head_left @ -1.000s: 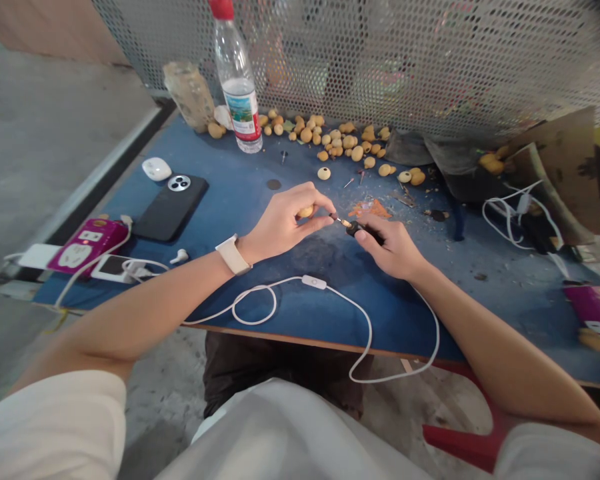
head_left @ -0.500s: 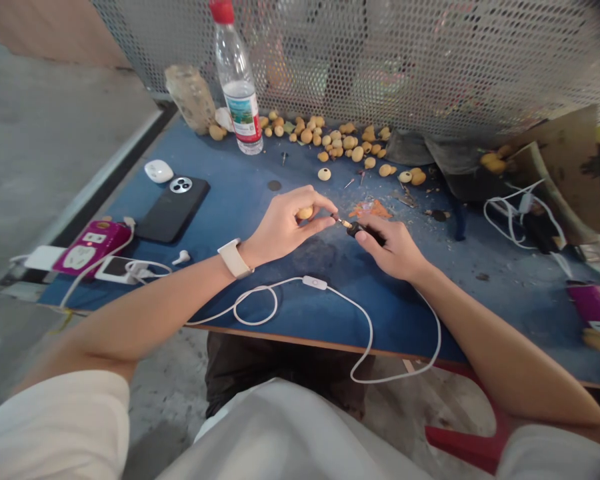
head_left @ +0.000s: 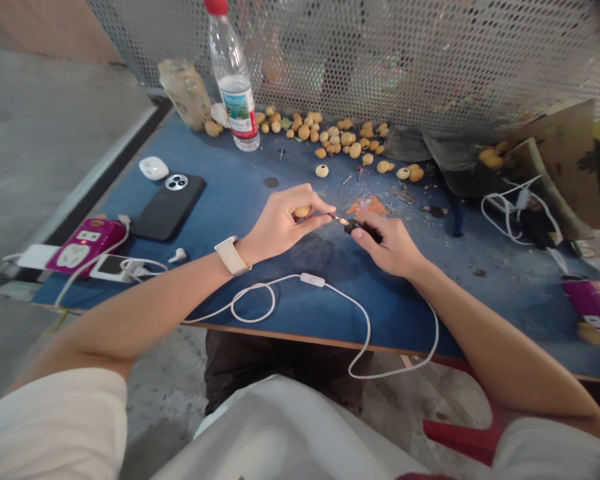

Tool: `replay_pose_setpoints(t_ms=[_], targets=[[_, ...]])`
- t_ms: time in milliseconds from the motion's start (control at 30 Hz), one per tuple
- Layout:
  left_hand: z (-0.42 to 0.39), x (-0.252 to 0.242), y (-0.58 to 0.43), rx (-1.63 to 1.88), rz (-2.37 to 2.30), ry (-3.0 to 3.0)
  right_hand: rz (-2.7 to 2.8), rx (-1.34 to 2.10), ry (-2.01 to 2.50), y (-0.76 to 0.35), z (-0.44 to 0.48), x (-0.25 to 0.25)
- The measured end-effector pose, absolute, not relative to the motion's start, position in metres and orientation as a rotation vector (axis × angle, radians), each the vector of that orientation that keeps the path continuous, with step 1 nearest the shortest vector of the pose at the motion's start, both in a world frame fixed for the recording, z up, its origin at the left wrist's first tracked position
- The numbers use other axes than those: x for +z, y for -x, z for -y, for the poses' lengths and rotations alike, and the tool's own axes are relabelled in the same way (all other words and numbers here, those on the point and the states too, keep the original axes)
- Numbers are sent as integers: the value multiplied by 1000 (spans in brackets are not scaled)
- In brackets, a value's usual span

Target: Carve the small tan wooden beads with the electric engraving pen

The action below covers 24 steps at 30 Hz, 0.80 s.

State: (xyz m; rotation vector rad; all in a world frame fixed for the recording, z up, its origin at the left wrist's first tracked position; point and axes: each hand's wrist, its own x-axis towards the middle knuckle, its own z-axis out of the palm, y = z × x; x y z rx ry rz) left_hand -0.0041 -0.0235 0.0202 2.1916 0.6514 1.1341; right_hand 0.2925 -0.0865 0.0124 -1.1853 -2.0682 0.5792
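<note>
My left hand [head_left: 285, 220] is curled shut over the blue table [head_left: 220, 200]. It keeps a small tan nut [head_left: 302, 212] against the palm and pinches a thin bit at the fingertips. My right hand [head_left: 387, 243] grips a small black rotary tool [head_left: 363, 229] whose tip points left and meets the left fingertips. A white cord with an inline switch [head_left: 312, 279] loops along the table's front edge below both hands. A pale watch [head_left: 231, 255] sits on my left wrist.
Several tan nuts [head_left: 340, 139] lie scattered along the mesh screen, beside a water bottle [head_left: 233, 83] and a jar [head_left: 185, 93]. At left lie a black phone [head_left: 169, 206], an earbud case [head_left: 154, 168] and a purple power strip [head_left: 80, 245]. Cardboard and white cables [head_left: 515, 213] crowd the right.
Both hands keep the same grip and place. The view has shifted slightly.
</note>
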Motion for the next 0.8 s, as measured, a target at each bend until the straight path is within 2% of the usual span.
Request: replay_pose_setpoints(t_ms=[200,367,433,800], targets=[[25,28,6,1036,-680,-2191,1928,565,1293,-294,85,11],[29,41,7,358,-190,-2363,1847,539,1352,-297,82,10],[32,43,7,204,-146,-2406,1859,522,1351,-296,82,9],[24,37,8,181,-75,-2253,1872,510,1352,-295,82,6]])
